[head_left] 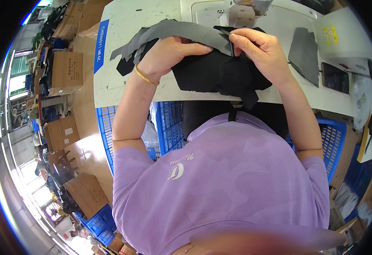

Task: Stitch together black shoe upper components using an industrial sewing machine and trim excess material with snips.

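Below the sewing machine [242,17], black fabric panels [198,76] lie spread; closer to the machine, the left hand [167,55] lays its thumb on a curved gray fabric strip [184,30], its hidden fingers' grip impossible to tell. The right hand [262,50] pinches the strip's dark-edged end nearest the machine. The strip looks light, soft and limp, probably best held by its edges.

Table [130,15]: clear lane at far left, beyond gray strip [169,32]; only loose scraps [139,9] there. Narrow gap between right hand [258,47] and gray panel [303,55]. Blocked: machine [241,17] just beyond right hand; phone [335,78] right of panel; black cloth [198,74] overhangs near edge.
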Motion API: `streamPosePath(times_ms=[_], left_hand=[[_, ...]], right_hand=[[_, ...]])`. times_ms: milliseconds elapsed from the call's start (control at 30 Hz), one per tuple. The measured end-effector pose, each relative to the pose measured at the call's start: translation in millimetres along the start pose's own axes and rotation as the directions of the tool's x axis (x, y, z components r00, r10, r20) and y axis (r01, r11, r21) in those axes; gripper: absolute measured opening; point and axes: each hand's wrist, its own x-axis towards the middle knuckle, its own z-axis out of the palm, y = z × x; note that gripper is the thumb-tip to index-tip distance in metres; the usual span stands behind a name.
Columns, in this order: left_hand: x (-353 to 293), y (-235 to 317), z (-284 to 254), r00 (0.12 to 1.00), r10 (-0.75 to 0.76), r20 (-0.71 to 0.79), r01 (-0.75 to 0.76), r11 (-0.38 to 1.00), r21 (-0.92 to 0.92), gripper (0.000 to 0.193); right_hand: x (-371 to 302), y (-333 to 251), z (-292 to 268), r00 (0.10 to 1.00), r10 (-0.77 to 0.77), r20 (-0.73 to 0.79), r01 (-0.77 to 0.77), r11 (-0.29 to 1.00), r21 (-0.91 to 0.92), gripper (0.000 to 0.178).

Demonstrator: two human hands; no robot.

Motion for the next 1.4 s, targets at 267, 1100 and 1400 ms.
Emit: streamPosePath(times_ms=[267,1100,1400], left_hand=[[-11,-11,-67,0.956,-0.163,-0.243,0.197,0.973,0.123,0.032],[3,-85,44,0.891,0.430,-0.144,-0.435,0.900,-0.002,0.021],[0,-57,29,0.857,-0.003,-0.516,-0.382,0.668,-0.638,0.021]], right_hand=[[-5,9,-19,0.985,0.031,-0.170,-0.028,0.999,0.023,0.026],[-31,55,-4,0.997,-0.052,0.054,0.066,0.947,-0.315,0.026],[-28,46,-7,0.977,-0.212,-0.031,0.189,0.920,-0.344,0.020]])
